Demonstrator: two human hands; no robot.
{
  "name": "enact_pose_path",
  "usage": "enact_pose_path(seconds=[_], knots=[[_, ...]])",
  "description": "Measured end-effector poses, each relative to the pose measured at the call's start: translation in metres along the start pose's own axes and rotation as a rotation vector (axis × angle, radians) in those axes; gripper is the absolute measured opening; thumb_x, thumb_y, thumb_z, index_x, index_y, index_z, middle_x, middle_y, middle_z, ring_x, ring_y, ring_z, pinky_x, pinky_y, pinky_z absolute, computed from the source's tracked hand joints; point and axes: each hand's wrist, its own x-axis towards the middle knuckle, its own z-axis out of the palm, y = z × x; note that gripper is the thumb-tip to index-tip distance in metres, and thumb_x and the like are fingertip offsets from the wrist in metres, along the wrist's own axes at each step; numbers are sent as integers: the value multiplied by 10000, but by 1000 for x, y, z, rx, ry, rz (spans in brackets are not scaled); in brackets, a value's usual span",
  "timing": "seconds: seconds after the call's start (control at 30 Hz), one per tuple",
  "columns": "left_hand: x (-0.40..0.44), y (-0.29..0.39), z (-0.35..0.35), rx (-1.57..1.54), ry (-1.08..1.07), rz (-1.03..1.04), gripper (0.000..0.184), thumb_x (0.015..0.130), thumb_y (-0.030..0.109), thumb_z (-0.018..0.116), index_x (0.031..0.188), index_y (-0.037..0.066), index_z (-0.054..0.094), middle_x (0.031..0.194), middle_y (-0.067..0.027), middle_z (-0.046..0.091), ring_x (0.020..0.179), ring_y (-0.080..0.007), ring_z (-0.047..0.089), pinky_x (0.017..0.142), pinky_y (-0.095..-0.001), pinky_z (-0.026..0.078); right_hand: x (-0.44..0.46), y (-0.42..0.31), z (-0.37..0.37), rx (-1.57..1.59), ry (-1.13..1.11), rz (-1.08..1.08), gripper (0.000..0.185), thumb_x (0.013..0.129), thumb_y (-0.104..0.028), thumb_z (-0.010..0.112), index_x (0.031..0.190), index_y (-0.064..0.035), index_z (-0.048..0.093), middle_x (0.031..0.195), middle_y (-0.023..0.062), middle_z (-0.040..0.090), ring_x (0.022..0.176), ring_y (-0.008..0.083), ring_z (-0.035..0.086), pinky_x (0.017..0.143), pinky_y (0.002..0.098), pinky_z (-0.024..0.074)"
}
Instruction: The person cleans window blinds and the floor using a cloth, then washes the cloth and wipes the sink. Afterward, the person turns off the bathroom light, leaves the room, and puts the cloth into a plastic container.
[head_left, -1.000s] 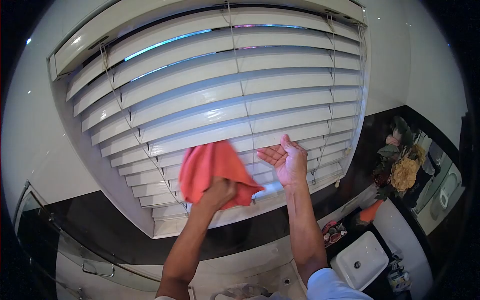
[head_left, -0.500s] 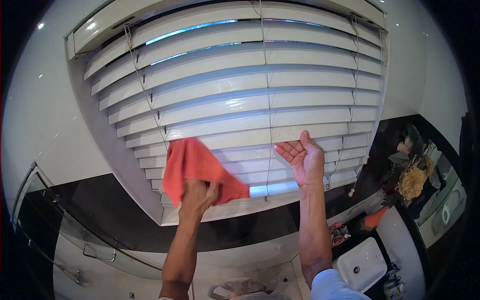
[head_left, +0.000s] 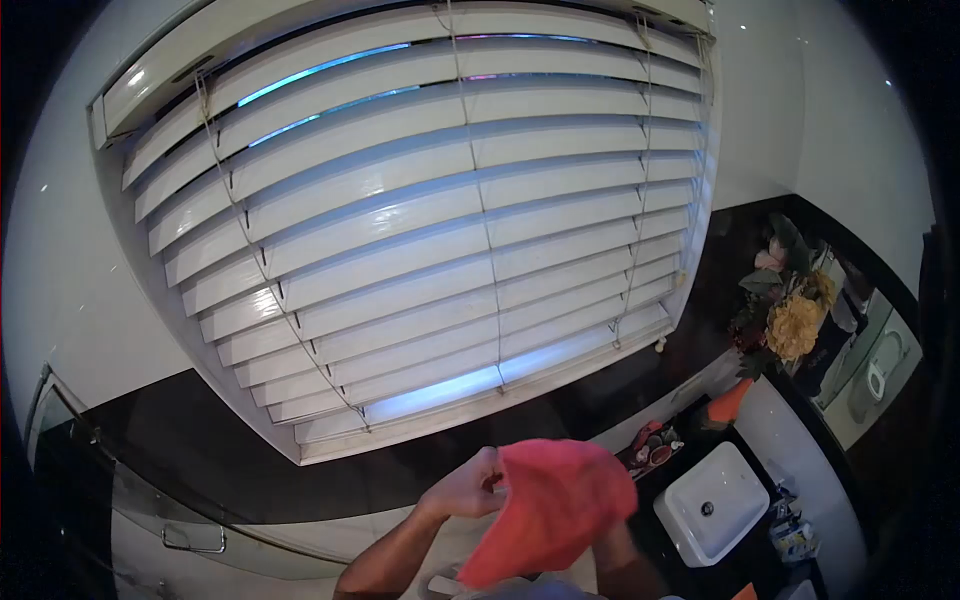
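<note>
Rearranging the red cloth (head_left: 562, 500) appears to be the step: below the blind (head_left: 390, 215), one cloth edge is gripped by the curled left hand (head_left: 472, 490). The right hand is hidden; its grip cannot be told. Next, steady holding seems called for.

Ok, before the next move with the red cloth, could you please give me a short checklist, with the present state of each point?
1. Red cloth held by the left hand: ok, gripped near its edge.
2. Right hand's hold on the cloth: cannot tell, the cloth hides that hand; only the right forearm shows.
3. Cloth off the window blind: ok, it hangs in front of the person, apart from the slats.
4. Blind fully shut: not ok, light shows between upper slats.
5. Middle cord free of the hands: ok.
6. Slats free of dust: cannot tell from this view.
</note>
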Motion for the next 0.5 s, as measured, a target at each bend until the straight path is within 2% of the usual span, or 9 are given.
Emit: enact_pose_path(seconds=[0.07, 0.1, 0.17, 0.23, 0.27, 0.3, 0.4, 0.43, 0.5], knots=[[3, -7, -5, -141, -273, -328, 264, 802, 53, 669, 1051, -32, 639, 1021, -70, 672, 925, -143, 617, 805, -290, 485, -25, -37, 4, 126, 44, -140, 162, 811, -221, 625, 778, -63, 628, 743, 86, 648, 647, 182, 612, 597, 318, 489], [4, -10, -12, -141, -288, -330, 264, 802, 53, 669, 1051, -32, 639, 1021, -70, 672, 925, -143, 617, 805, -290, 485, -34, -51, 9, 179, 56, -212, 159, 800, -223, 625, 772, -66, 625, 746, 86, 647, 651, 184, 606, 605, 316, 482], [8, -11, -26, 484, -73, -245, 248, 847, 156, 663, 991, -46, 656, 927, -94, 694, 849, -175, 642, 781, -263, 500, -43, -74, 18, 262, 63, -352, 153, 777, -226, 627, 760, -74, 619, 752, 84, 646, 658, 188, 593, 620, 311, 467], [45, 35, -15, -177, 517, -268, 282, 865, 172, 652, 1020, -61, 625, 973, -137, 678, 850, -208, 660, 760, -307, 527, -35, -83, 19, 175, 131, -458, 148, 754, -228, 628, 748, -81, 613, 758, 83, 644, 666, 193, 580, 636, 306, 452], [68, 44, -17, -274, 643, -104, 299, 866, 188, 651, 1043, -49, 609, 992, -148, 669, 872, -218, 660, 756, -316, 526, -28, -87, 8, -656, 342, -426, 174, 731, -235, 651, 675, -80, 595, 688, 58, 625, 606, 163, 563, 601, 275, 440], [87, 52, -19, -372, 762, 67, 317, 867, 203, 650, 1066, -37, 593, 1011, -158, 661, 893, -229, 659, 753, -325, 526, -23, -86, -2, -792, 403, -443, 172, 734, -234, 650, 693, -78, 591, 704, 59, 622, 623, 165, 560, 614, 278, 437], [117, 56, -36, -686, 795, 103, 323, 854, 237, 660, 1065, 10, 569, 1040, -138, 651, 986, -244, 629, 808, -380, 497, -11, -86, -19, -156, 317, -505, 174, 745, -230, 649, 744, -71, 579, 753, 63, 613, 675, 170, 552, 652, 286, 428], [121, 56, -38, -682, 788, 108, 323, 854, 237, 660, 1065, 10, 569, 1040, -138, 651, 986, -244, 629, 808, -380, 497, -9, -90, -26, -56, 289, -515, 177, 749, -229, 648, 762, -68, 575, 769, 65, 610, 692, 172, 549, 665, 288, 425], [130, 53, -38, -753, 780, 120, 347, 868, 247, 630, 1123, 33, 533, 1172, -207, 570, 1155, -308, 535, 913, -462, 437, -1, -100, -40, 14, 264, -538, 185, 756, -226, 647, 796, -64, 567, 802, 68, 604, 726, 175, 543, 691, 294, 419]])
